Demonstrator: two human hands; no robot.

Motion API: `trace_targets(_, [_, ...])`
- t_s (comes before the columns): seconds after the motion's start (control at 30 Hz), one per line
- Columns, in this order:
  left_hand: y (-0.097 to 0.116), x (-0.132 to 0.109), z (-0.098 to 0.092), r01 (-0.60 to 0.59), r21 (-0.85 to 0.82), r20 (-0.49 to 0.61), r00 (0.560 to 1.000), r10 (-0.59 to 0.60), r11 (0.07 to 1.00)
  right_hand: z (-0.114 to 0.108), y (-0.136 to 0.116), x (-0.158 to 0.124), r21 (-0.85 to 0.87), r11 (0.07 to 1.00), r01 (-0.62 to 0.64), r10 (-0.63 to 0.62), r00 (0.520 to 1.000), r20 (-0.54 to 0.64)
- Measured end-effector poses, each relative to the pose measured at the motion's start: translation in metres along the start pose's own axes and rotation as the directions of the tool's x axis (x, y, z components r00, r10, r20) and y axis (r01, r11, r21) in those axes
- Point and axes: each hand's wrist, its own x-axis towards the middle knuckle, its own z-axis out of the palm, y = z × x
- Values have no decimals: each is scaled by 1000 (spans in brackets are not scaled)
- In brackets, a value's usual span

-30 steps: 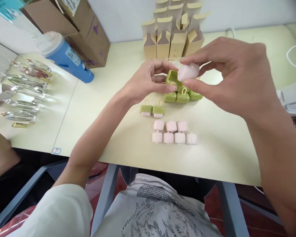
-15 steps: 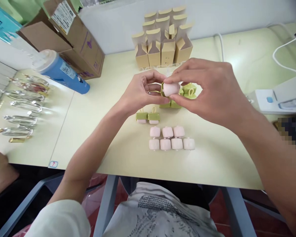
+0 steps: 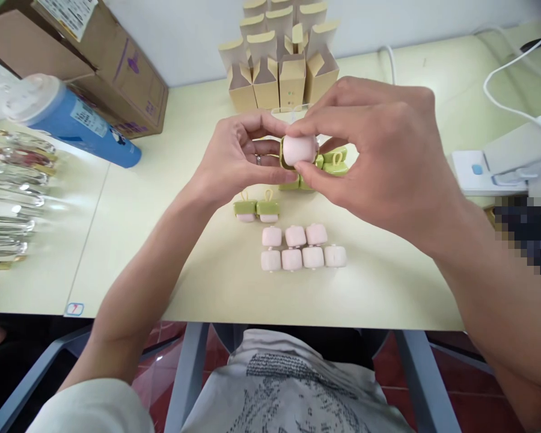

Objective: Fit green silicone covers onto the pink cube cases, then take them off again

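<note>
1. The left hand (image 3: 237, 157) is raised above the table (image 3: 388, 282), its fingers curled in and closed on a green cap (image 3: 282, 159). Only a thin edge of the cap shows between the fingertips.
2. The right hand (image 3: 388, 159) pinches a pink piece (image 3: 299, 149) between thumb and forefinger, with the other fingers loosely bent above it. The piece is pressed against the open side of the green cap, so both hands meet at this one spot.
3. The held pair sits in the air over the middle of the table, just in front of a cluster of loose green caps (image 3: 335, 163) that lie partly hidden behind the hands.
4. Below the left hand, two joined units (image 3: 256, 209) stand side by side, green on top and pink beneath, each with a small loop.
5. Nearer the person, spare pink pieces (image 3: 297, 248) lie in two tidy rows, three behind and four in front.
6. At the far edge, small tan cartons (image 3: 275, 69) stand open-topped in a tight group.
7. To the left lie a blue bottle (image 3: 72, 123) on its side, a brown box (image 3: 117, 60) and clear tubes (image 3: 9, 180).
8. To the right are a white cable (image 3: 511, 72) and a white device (image 3: 478, 171).
</note>
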Motion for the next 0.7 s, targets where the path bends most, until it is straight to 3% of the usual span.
trace_targets(0.17, [-4, 3, 0, -20, -121, -16, 1000, 19, 992, -11, -32, -3, -252, 968, 11, 1, 999, 45])
trace_targets(0.33, [-13, 6, 1, -32, -190, -38, 999, 25, 981, -13, -53, -4, -566, 819, 88, 7, 987, 164])
trace_targets(0.47, [-15, 6, -1, -62, -200, -30, 998, 58, 978, -10, -47, -3, -587, 799, 133, -39, 985, 170])
trace_targets(0.6, [-19, 12, -4, -71, -282, 7, 997, 76, 957, -9, -39, -3, -479, 873, 94, -51, 994, 101])
trace_targets(0.7, [-24, 17, -4, -86, -274, -34, 996, 79, 958, -7, -35, -4, -373, 925, 75, -58, 997, 55])
